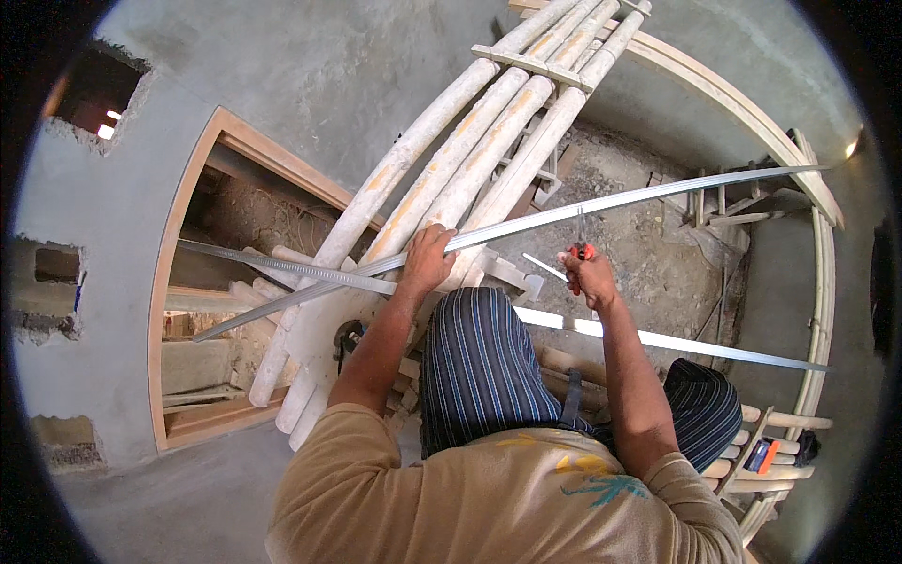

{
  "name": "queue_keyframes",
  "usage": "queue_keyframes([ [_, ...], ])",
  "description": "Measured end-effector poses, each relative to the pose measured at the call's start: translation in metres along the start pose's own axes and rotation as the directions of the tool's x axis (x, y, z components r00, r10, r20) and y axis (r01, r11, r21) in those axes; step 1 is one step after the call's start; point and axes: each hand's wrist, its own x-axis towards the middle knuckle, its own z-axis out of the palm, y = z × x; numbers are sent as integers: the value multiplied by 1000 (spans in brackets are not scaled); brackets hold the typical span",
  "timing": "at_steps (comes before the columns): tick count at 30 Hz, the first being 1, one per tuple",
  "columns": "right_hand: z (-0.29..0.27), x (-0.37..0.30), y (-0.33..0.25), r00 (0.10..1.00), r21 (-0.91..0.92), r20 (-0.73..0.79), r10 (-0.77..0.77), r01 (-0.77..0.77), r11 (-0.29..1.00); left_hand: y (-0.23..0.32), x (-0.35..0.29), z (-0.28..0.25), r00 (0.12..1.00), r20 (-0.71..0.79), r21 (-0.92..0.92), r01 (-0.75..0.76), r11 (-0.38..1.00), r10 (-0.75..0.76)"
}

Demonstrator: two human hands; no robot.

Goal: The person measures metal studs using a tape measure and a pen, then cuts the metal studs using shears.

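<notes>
A long thin metal profile [526, 222] slants across in front of me, over the pale round poles. My left hand [429, 258] is closed over it where it crosses the poles. My right hand [590, 274] grips red-handled snips [581, 252], whose narrow blades point away from me and reach the profile's near edge. A thin white stick [545, 267] juts out leftward from beside the right hand; what it is I cannot tell. A second metal strip [676, 343] runs closer to me, passing behind my raised knee and under my right forearm.
Whitish scaffold poles [451, 155], tied by a wooden crosspiece [532, 68], lead away. At left, a wooden frame [164, 310] surrounds a wall opening. Far below lies a rubble-strewn floor [639, 254]. An orange and blue tool [762, 456] rests on poles at right.
</notes>
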Motion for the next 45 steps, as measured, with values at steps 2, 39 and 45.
queue_keyframes([
  [2,0,0,1,999,4,48,-4,3,1000,6,2,3,996,85,-41,17,999,-13],
  [39,53,8,73,718,-673,695,48,625,397,-10,35,44,993,120,-76,-1,997,10],
  [45,52,-14,66,607,-524,778,159,490,697,-15,32,30,986,158,10,57,998,-58],
])
